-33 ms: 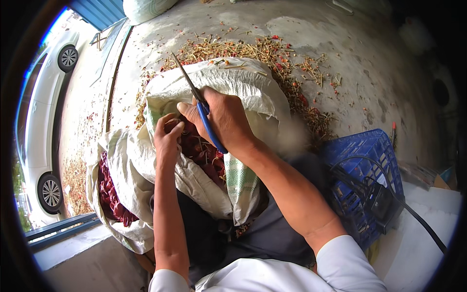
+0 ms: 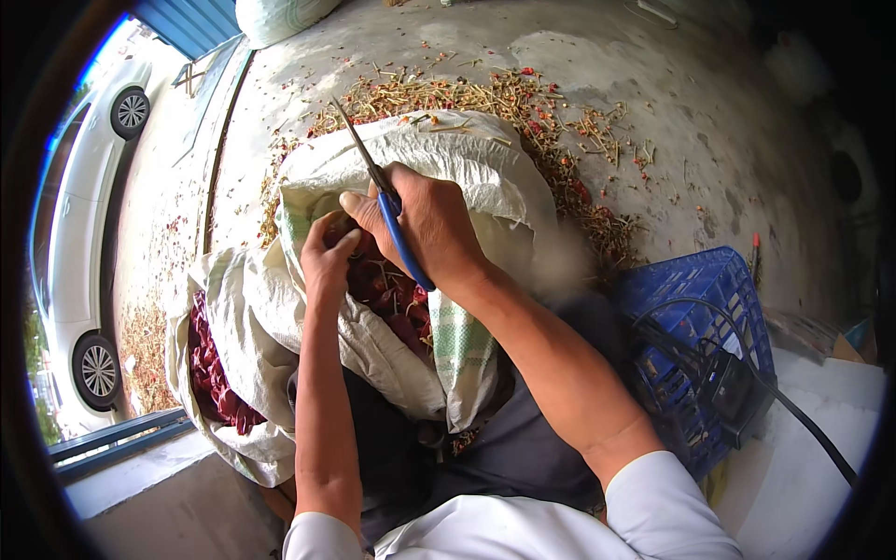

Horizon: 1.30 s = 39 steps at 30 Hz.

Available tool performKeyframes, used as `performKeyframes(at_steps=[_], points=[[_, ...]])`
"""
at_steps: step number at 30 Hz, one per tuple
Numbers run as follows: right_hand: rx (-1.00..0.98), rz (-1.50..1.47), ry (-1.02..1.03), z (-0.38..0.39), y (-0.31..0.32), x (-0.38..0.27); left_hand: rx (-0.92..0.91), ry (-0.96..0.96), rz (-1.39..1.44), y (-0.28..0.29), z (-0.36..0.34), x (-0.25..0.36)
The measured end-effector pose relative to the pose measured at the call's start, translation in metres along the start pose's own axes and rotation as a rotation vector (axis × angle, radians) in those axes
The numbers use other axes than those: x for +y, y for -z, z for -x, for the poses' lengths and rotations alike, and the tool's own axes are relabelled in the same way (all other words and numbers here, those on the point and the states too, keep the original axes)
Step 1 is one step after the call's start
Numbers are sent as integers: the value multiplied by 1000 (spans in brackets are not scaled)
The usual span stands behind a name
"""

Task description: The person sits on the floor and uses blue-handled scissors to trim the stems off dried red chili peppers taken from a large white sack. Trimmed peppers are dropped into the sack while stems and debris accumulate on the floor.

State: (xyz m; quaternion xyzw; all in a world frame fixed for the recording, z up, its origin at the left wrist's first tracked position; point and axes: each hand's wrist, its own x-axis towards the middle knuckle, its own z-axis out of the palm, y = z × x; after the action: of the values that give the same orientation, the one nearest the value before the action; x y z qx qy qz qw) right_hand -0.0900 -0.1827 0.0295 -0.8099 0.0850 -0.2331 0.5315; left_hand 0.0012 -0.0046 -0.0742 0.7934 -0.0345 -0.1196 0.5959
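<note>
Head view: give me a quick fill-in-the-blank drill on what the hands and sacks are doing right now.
1. The right hand holds ____ with blue handles.
2. The left hand reaches into the open white sack of dried red ____.
3. The crate by the right forearm is ____ in colour.

Missing words: scissors; chillies; blue

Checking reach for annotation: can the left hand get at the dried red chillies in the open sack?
Probably yes: the left hand is already at the sack's open mouth, with chillies exposed just below and nothing covering them.
</note>
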Motion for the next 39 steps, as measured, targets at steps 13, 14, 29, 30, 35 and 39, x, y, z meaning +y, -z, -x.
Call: performKeyframes(at_steps=[13,14,29,30,35,39], points=[[-41,14,-85,-4,-11,18,39,160,99,21,51,12],[-117,26,-116,-3,-10,16,55,182,265,27,57,12],[-408,40,-78,19,-47,26,351,34,201,13,99,27],[-381,78,-74,18,-46,25,405,-137,11,14,100,25],[-597,-187,-113,9,-32,12,-49,-262,-203,21,105,44],[-671,-360,-163,10,-32,10,-112,-251,-240,33,102,43]])
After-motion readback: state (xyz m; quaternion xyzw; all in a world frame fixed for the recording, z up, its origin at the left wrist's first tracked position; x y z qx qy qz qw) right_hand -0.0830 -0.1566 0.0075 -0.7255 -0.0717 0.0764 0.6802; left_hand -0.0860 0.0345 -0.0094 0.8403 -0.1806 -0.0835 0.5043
